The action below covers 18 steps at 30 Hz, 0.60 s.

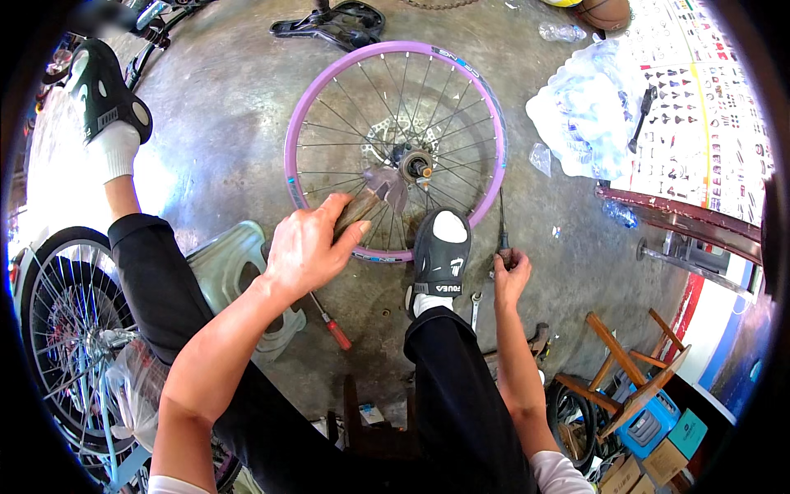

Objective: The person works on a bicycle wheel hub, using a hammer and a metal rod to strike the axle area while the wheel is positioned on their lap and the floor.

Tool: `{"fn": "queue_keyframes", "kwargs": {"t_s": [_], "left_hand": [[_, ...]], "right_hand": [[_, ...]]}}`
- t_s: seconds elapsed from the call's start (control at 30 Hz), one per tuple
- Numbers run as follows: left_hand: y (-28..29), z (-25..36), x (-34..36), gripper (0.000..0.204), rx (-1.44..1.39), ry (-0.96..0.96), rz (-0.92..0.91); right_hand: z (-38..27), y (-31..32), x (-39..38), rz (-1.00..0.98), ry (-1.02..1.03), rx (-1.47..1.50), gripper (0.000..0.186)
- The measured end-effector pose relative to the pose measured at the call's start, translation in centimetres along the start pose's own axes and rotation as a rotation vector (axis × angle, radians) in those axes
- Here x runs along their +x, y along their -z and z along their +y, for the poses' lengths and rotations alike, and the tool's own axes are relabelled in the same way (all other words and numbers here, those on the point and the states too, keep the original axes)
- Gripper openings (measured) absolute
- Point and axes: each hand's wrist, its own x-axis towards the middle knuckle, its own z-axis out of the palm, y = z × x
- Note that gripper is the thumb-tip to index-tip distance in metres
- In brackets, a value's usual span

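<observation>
A purple bicycle wheel [292, 140] with black spokes lies on the concrete floor, its hub [415, 165] facing up. My left hand [313, 247] is closed round the wooden handle of a hammer-like tool [385, 185], whose dull metal head is over the spokes just left of the hub. My right hand [510, 276] grips a long, thin, dark-handled tool [504, 232] beside the wheel's right side. My right shoe [440, 251] is on the wheel's lower part. A red-handled screwdriver [336, 329] and a spanner [475, 311] lie nearby.
Around me are a grey plastic stool [218, 259], another bicycle wheel [58, 272], a black saddle [325, 29], a white plastic bag [576, 115], a bench with a parts chart [675, 165], a wooden stool [625, 370], boxes [666, 461] and balls [601, 12].
</observation>
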Motion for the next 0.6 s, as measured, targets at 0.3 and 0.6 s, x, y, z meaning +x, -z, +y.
{"fn": "queue_keyframes", "kwargs": {"t_s": [0.3,0.6], "left_hand": [[0.3,1.3,-0.9,0.040,0.007,-0.097,0.142],[-1.3,2.3,-2.2,0.059,-0.220,-0.402,0.150]], "right_hand": [[-15.6,4.1,-5.1,-0.309,0.193,0.516,0.016],[-28.1,3.5,-6.4,-1.142,0.091,1.136,0.049]]}}
